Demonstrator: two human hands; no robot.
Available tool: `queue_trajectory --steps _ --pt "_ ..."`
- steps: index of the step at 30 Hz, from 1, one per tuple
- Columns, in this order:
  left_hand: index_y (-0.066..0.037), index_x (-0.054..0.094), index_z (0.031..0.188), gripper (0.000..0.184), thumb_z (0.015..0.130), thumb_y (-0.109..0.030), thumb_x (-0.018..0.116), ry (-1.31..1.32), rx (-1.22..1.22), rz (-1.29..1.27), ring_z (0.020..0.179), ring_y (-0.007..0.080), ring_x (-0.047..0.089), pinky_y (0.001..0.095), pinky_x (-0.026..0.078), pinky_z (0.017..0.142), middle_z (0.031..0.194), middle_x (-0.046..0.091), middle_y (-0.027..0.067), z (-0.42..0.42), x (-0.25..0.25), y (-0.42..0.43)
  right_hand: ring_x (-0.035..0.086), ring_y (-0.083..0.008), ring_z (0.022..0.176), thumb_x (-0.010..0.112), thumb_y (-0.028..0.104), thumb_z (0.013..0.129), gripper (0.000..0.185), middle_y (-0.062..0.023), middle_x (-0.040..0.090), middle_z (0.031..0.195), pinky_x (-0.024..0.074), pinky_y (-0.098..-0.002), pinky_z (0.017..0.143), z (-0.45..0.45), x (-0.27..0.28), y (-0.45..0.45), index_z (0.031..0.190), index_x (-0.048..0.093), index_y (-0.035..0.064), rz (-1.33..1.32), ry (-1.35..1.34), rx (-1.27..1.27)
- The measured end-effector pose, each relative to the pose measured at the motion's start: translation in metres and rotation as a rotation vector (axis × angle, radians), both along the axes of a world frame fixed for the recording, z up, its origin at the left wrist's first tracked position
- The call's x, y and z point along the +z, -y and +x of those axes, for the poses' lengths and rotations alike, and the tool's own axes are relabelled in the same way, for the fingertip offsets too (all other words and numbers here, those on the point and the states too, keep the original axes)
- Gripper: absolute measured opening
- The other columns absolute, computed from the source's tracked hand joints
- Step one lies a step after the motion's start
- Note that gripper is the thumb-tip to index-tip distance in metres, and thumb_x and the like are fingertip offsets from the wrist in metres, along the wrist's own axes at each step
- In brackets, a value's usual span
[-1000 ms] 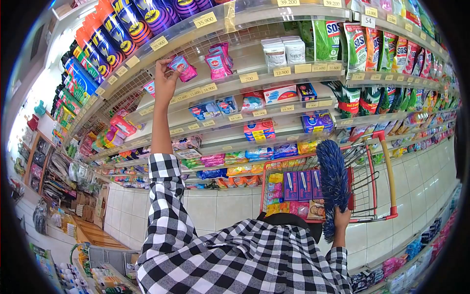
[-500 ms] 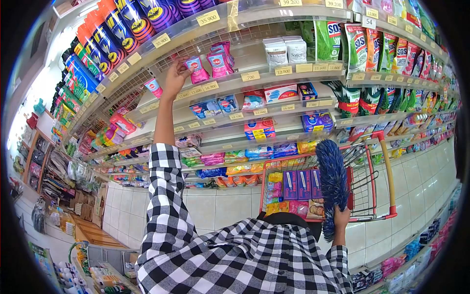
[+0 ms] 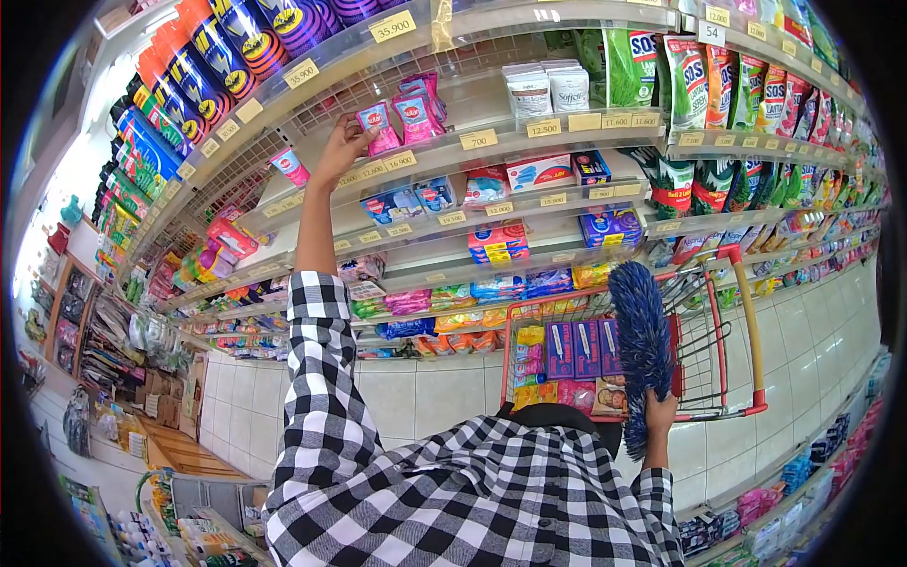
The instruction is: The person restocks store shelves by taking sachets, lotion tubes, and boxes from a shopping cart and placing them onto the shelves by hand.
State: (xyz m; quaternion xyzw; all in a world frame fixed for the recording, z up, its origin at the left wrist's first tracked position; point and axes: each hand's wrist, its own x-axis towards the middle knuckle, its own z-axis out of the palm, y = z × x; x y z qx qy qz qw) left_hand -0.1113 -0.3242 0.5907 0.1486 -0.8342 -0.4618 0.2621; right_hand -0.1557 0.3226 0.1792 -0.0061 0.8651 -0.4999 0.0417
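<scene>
My left hand [image 3: 346, 148] reaches up to a middle shelf, its fingers closed on the left edge of a pink packet [image 3: 380, 129]. The packet stands upright at the shelf's front edge. Close beside it on the right is another pink packet [image 3: 414, 120], with more of the same kind behind. A single pink packet [image 3: 290, 167] leans further left. Down at the lower right, my right hand [image 3: 661, 413] is wrapped round a fluffy dark blue duster [image 3: 642, 331]. The duster points upward in front of the shopping cart; its handle is hidden.
A red-framed shopping cart [image 3: 727, 413] with boxes and packets inside stands at the right, against the lower shelves. White sachet packs [image 3: 527, 92] and SOS pouches [image 3: 687, 85] share the shelving. Spray cans [image 3: 248, 38] line the top left. Tiled floor [image 3: 425, 402] runs below.
The view has shifted slightly. My left hand stays at the same pink packet, and my right hand still holds the duster with little visible movement.
</scene>
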Motion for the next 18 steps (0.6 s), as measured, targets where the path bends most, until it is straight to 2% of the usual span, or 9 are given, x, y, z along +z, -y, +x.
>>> queue_trajectory --steps 4,7,9,13,15,18 --pt "0.002 0.041 0.123 0.055 0.083 -0.020 0.070 -0.002 0.026 -0.059 0.100 0.0179 0.057 0.0296 0.045 0.087 0.110 0.059 0.0129 0.003 -0.002 0.002 0.068 -0.0289 0.084 0.067 0.019 0.078 0.028 -0.0167 0.070 0.089 0.0487 -0.0357 0.075 -0.002 -0.002 -0.001 0.094 0.067 -0.0033 0.023 0.013 0.002" --pt "0.003 0.045 0.119 0.050 0.082 -0.018 0.071 -0.020 -0.093 -0.111 0.099 0.0171 0.057 0.0298 0.046 0.086 0.110 0.060 0.0118 0.001 -0.006 0.012 0.068 -0.0270 0.084 0.066 0.019 0.079 0.027 -0.0161 0.070 0.088 0.0485 -0.0349 0.075 -0.001 0.000 0.000 0.095 0.067 -0.0033 0.073 0.020 -0.007" --pt "0.002 0.048 0.117 0.047 0.081 -0.016 0.072 0.019 -0.120 -0.170 0.098 0.0163 0.057 0.0298 0.046 0.086 0.109 0.060 0.0102 -0.001 -0.010 0.022 0.067 -0.0251 0.080 0.065 0.018 0.081 0.026 -0.0158 0.070 0.085 0.0482 -0.0347 0.073 0.000 0.002 0.003 0.094 0.066 -0.0045 -0.058 -0.007 -0.004" --pt "0.000 0.049 0.119 0.047 0.082 -0.017 0.071 0.050 -0.107 -0.193 0.098 0.0164 0.057 0.0303 0.045 0.089 0.110 0.061 0.0098 -0.003 -0.012 0.023 0.067 -0.0238 0.080 0.064 0.017 0.081 0.025 -0.0150 0.070 0.087 0.0480 -0.0340 0.074 0.001 0.009 0.005 0.094 0.066 -0.0043 -0.026 0.004 -0.002" --pt "-0.001 0.048 0.121 0.048 0.082 -0.017 0.071 0.062 -0.095 -0.180 0.099 0.0166 0.057 0.0305 0.045 0.089 0.111 0.061 0.0102 0.001 -0.008 0.015 0.067 -0.0251 0.081 0.065 0.018 0.081 0.026 -0.0156 0.070 0.087 0.0481 -0.0345 0.075 0.002 0.004 0.005 0.095 0.066 -0.0043 -0.082 0.013 -0.020" --pt "-0.001 0.047 0.124 0.050 0.083 -0.018 0.070 0.074 -0.068 -0.128 0.101 0.0168 0.057 0.0308 0.045 0.090 0.114 0.060 0.0111 0.005 -0.005 0.008 0.068 -0.0281 0.083 0.067 0.020 0.079 0.028 -0.0162 0.070 0.087 0.0484 -0.0357 0.075 0.000 0.003 0.002 0.094 0.067 -0.0032 0.013 -0.019 -0.045"
